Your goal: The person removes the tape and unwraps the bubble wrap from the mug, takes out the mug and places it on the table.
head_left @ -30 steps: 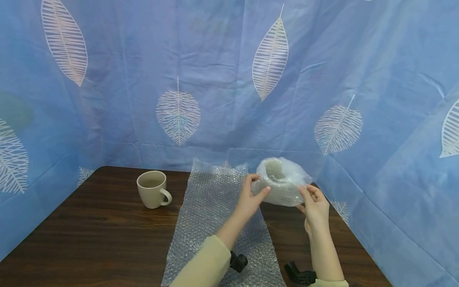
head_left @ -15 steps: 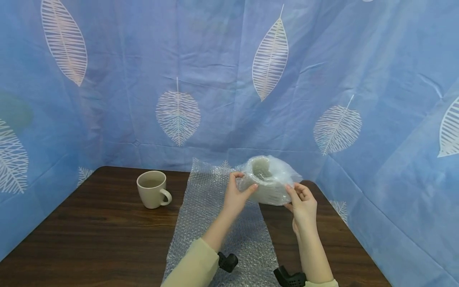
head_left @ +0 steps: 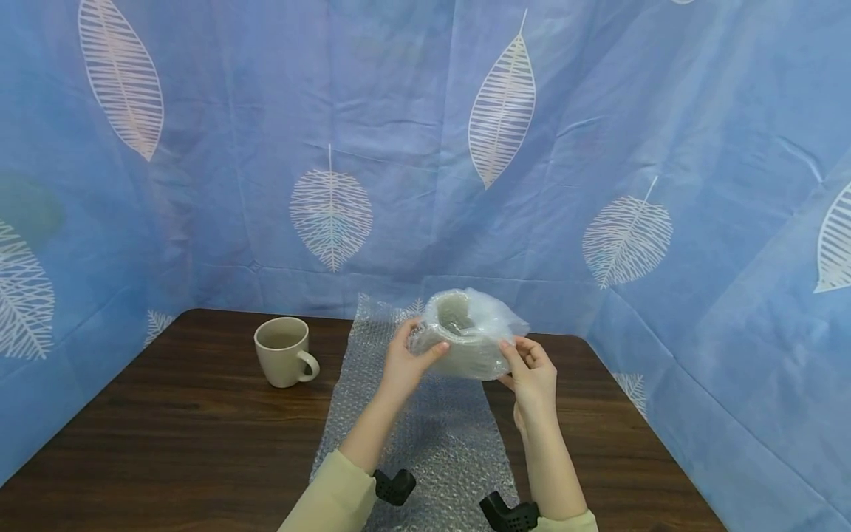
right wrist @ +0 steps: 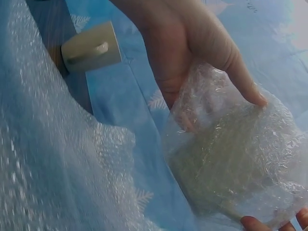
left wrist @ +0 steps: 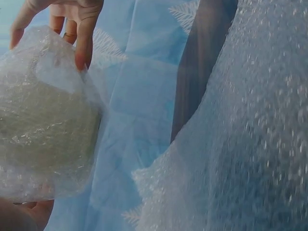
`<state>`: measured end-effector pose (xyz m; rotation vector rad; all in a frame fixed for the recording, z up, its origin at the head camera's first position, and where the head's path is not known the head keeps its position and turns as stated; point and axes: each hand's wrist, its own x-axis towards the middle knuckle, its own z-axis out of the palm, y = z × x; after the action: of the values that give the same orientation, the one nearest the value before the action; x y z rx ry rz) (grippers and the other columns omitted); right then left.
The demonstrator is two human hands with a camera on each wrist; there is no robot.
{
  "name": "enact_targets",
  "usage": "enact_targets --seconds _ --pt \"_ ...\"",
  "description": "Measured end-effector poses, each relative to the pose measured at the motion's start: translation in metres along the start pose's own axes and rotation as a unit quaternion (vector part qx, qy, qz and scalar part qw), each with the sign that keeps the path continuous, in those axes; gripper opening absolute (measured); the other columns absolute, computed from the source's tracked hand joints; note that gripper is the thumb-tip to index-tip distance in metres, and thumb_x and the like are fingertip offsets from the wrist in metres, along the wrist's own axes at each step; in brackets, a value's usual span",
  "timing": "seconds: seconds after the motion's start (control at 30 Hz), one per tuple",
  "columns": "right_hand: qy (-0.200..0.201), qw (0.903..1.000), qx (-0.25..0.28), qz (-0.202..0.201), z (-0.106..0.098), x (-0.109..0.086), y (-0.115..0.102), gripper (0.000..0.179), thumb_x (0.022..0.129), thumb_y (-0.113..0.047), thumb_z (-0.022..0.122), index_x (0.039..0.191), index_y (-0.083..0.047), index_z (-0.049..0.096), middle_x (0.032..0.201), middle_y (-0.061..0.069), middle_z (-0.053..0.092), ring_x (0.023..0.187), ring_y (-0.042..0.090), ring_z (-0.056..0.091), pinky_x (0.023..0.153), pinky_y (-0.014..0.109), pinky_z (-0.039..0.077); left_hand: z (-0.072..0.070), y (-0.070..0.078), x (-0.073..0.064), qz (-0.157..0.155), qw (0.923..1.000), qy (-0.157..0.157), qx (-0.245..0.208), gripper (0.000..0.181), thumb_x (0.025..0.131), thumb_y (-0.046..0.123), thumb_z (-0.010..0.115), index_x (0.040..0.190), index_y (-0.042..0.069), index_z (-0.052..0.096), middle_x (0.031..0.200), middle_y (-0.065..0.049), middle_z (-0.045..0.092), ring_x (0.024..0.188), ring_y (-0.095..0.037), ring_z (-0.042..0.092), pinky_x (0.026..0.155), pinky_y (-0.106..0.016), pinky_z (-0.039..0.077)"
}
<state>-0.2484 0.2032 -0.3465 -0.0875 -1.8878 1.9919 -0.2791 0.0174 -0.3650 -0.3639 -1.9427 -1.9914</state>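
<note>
A mug in bubble wrap (head_left: 473,356), its round opening facing up and toward me, is held above the table between both hands. My left hand (head_left: 404,363) grips its left side, thumb at the front and fingers around the far side. My right hand (head_left: 535,380) pinches the wrap at the lower right, with the thumb (head_left: 509,352) in front. In the left wrist view the wrapped mug (left wrist: 45,122) shows pale green through the crinkled plastic. The right wrist view shows the left thumb (right wrist: 248,89) pressing the wrap.
A bare beige mug (head_left: 282,353) stands upright on the dark wooden table (head_left: 199,436), its handle toward the right. A long sheet of bubble wrap (head_left: 425,451) lies flat under the arms. Blue leaf-patterned cloth (head_left: 412,133) hangs close behind the table.
Both hands have carried the wrapped mug leftward, from the table's right side to over the bubble wrap sheet. Their hold looks the same, and the bare mug has stayed put.
</note>
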Motion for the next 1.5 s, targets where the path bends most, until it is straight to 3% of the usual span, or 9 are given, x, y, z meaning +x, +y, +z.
enact_targets --seconds 0.2,0.47,0.7,1.0,1.03,1.23,1.27,1.5 --pt "-0.007 0.9999 0.014 0.003 0.018 -0.006 0.003 0.032 0.092 -0.022 0.068 0.114 -0.003 0.056 0.095 0.001 0.054 0.081 0.012 0.054 0.062 0.023 0.051 -0.024 -0.001 -0.003 -0.008 0.9998 -0.01 0.014 0.059 0.081 0.023 0.079 0.13 0.008 0.052 0.123 -0.013 0.05 0.117 -0.032 0.045 0.095 -0.056 0.039" --pt "-0.021 0.9995 0.018 0.016 0.037 -0.012 0.011 0.028 0.091 -0.02 0.069 0.111 -0.004 0.057 0.094 0.002 0.054 0.08 0.012 0.053 0.06 0.022 0.049 -0.051 0.003 -0.006 -0.025 0.9983 -0.011 0.051 0.061 0.078 0.025 0.082 0.13 0.011 0.053 0.132 -0.011 0.05 0.124 -0.032 0.042 0.096 -0.059 0.037" --pt "-0.027 0.9995 0.001 0.015 0.042 -0.012 0.019 0.03 0.09 -0.023 0.069 0.112 -0.005 0.057 0.097 0.004 0.054 0.085 0.015 0.055 0.066 0.028 0.051 -0.059 -0.003 -0.004 -0.034 0.9976 -0.015 0.059 0.061 0.078 0.025 0.082 0.13 0.012 0.054 0.132 -0.011 0.051 0.125 -0.032 0.041 0.094 -0.058 0.039" --pt "-0.054 0.998 -0.002 0.032 0.045 -0.011 0.034 0.036 0.089 -0.026 0.071 0.112 -0.003 0.054 0.097 0.004 0.053 0.09 0.017 0.053 0.07 0.03 0.051 -0.069 -0.014 -0.002 -0.055 0.9959 -0.03 0.065 0.061 0.079 0.025 0.081 0.131 0.008 0.053 0.143 -0.017 0.042 0.135 -0.037 0.032 0.102 -0.061 0.03" --pt "-0.057 0.9978 0.0 0.033 0.045 -0.011 0.035 0.036 0.09 -0.025 0.07 0.112 -0.003 0.054 0.096 0.004 0.052 0.091 0.016 0.052 0.069 0.029 0.051 -0.069 -0.009 -0.004 -0.059 0.9954 -0.033 0.068 0.061 0.08 0.023 0.081 0.131 0.006 0.052 0.144 -0.018 0.041 0.135 -0.038 0.031 0.102 -0.06 0.03" --pt "-0.074 0.9962 0.011 0.044 0.046 -0.011 0.043 0.034 0.091 -0.024 0.069 0.111 -0.002 0.052 0.096 0.003 0.053 0.089 0.015 0.053 0.07 0.031 0.052 -0.072 -0.014 -0.003 -0.072 0.9939 -0.042 0.072 0.061 0.081 0.02 0.08 0.132 0.006 0.051 0.146 -0.018 0.038 0.135 -0.04 0.03 0.1 -0.062 0.032" --pt "-0.076 0.9959 0.012 0.047 0.046 -0.01 0.044 0.034 0.091 -0.024 0.069 0.111 -0.002 0.052 0.097 0.003 0.053 0.088 0.015 0.053 0.07 0.031 0.052 -0.073 -0.022 0.0 -0.073 0.994 -0.042 0.07 0.061 0.08 0.022 0.081 0.132 0.007 0.052 0.145 -0.017 0.039 0.135 -0.039 0.03 0.1 -0.062 0.032" --pt "-0.088 0.9938 0.029 0.062 0.047 -0.008 0.054 0.035 0.09 -0.022 0.07 0.11 -0.001 0.051 0.095 0.005 0.052 0.079 0.014 0.056 0.068 0.031 0.054 -0.075 -0.033 0.0 -0.09 0.9923 -0.043 0.072 0.062 0.079 0.023 0.081 0.131 0.007 0.051 0.147 -0.019 0.036 0.136 -0.04 0.029 0.1 -0.062 0.031"
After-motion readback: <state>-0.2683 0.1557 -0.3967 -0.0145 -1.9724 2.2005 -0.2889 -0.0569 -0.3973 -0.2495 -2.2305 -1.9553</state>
